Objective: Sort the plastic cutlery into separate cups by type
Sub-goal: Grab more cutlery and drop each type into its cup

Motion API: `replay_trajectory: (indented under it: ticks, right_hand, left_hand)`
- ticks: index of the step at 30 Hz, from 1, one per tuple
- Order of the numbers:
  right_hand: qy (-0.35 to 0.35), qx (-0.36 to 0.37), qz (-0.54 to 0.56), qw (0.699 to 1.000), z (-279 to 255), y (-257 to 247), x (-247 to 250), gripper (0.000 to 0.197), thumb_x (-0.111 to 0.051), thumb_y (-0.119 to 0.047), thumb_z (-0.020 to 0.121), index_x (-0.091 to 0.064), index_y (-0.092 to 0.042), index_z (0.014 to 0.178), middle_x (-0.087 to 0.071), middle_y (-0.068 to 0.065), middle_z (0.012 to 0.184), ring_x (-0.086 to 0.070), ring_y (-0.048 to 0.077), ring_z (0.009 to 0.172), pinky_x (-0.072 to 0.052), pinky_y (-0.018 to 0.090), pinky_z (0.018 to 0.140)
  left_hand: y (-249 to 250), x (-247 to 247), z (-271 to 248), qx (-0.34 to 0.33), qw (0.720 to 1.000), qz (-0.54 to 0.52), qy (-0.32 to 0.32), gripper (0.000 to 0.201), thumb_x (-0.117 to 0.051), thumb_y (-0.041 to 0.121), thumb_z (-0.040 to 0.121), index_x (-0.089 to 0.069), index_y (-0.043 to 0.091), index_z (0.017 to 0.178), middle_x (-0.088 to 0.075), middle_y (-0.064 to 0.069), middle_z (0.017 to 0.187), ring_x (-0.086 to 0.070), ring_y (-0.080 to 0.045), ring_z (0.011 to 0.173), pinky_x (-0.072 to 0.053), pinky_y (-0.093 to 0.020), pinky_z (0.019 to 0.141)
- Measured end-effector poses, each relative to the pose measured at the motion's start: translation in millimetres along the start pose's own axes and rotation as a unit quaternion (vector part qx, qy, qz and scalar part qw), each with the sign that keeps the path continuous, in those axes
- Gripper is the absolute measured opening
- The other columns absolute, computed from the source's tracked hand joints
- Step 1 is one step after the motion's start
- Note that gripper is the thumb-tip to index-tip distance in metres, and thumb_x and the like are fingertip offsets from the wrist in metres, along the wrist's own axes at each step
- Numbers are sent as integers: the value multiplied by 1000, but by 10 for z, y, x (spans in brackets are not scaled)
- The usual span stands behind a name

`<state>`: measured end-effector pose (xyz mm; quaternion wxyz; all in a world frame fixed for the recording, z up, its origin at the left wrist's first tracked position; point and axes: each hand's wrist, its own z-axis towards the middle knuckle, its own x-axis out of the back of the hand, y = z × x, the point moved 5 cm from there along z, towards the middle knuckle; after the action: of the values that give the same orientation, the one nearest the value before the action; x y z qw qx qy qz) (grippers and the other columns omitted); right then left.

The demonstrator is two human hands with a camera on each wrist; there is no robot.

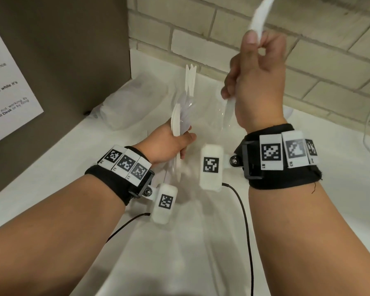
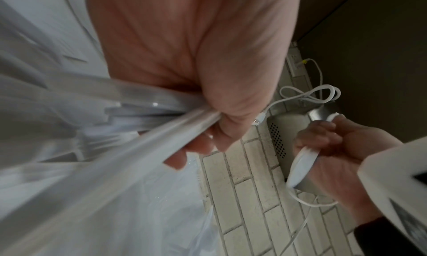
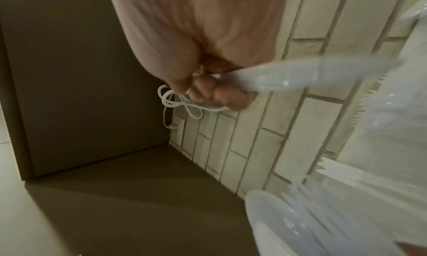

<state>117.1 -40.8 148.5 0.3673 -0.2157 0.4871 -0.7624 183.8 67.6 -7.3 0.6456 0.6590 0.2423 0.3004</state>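
White plastic cutlery, upright, bunched

Two hands, each gripping white plastic cutlery; clear cups number perhaps two, too blurred to count.

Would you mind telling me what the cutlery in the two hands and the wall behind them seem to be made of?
The bundle of cutlery in the left hand and the single piece in the right hand look like thin white plastic, smooth and slightly translucent. The wall appears to be matte, pale brick or tile with darker grout lines.
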Motion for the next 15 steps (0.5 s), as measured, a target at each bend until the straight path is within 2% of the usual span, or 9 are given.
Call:
replay_trajectory:
  ticks: [2,4,6,7,8,9,10,12,15]
  right_hand:
    - [-37,-30,-102,994,-49,139,-48,20,-56,-38,93,-45,-24,85,-47,-6,63,-42,10,50,-38,26,51]
    - [-88,-66,-188,976,-114,291,-82,20,-69,-40,84,-56,-26,79,-53,-13,63,-47,5,51,-39,24,53]
    - [-144,-102,-228,957,-197,433,-122,17,-77,-34,78,-66,-21,76,-57,-16,56,-51,-1,47,-39,18,49]
    - [-166,-117,-239,949,-246,484,-144,16,-80,-31,75,-69,-18,77,-61,-15,57,-56,-1,49,-41,16,49]
    - [-183,-130,-248,942,-287,540,-163,19,-82,-30,72,-71,-17,78,-65,-11,61,-62,1,55,-45,17,52]
    - [-198,-139,-255,936,-329,575,-189,22,-85,-30,68,-72,-16,80,-69,-8,66,-66,5,62,-50,20,58]
    - [-209,-143,-260,932,-359,608,-214,26,-87,-30,65,-72,-15,81,-71,-4,71,-69,8,69,-55,23,64]
    - [-218,-143,-267,928,-390,658,-255,31,-88,-28,63,-71,-12,82,-72,-1,75,-71,13,75,-59,32,75]
    - [-197,-135,-254,937,-376,632,-259,31,-81,-27,73,-67,-4,88,-70,4,76,-71,21,77,-59,44,75]
  left_hand:
    - [-25,13,14,16,1000,-6,20,24,-62,34,77,-49,15,80,-57,-1,52,-56,-25,55,-49,-49,76]
    - [-31,5,20,29,999,-24,31,25,-65,33,77,-50,15,87,-55,1,51,-54,-24,52,-52,-52,76]
    - [21,-3,11,26,998,-35,41,30,-67,26,82,-52,9,101,-57,-1,59,-53,-23,49,-54,-48,65]
    - [71,-12,1,8,999,-28,37,31,-66,21,85,-53,13,112,-60,0,68,-52,-22,48,-55,-42,59]
    - [123,-25,-12,-13,999,-19,28,31,-64,18,88,-55,23,117,-64,4,76,-52,-20,47,-54,-37,54]
    - [173,-34,-32,-31,999,-14,19,32,-63,14,88,-58,32,114,-65,8,78,-53,-17,47,-53,-34,51]
    - [206,-36,-48,-34,999,-16,15,30,-64,11,86,-62,33,107,-66,11,73,-53,-15,48,-52,-32,50]
    - [226,-38,-70,-25,999,-28,19,27,-66,5,80,-64,27,95,-65,13,65,-54,-14,51,-50,-32,50]
    - [207,-18,-72,-30,997,-59,44,35,-75,11,66,-66,20,99,-68,4,76,-54,-20,59,-46,-30,47]
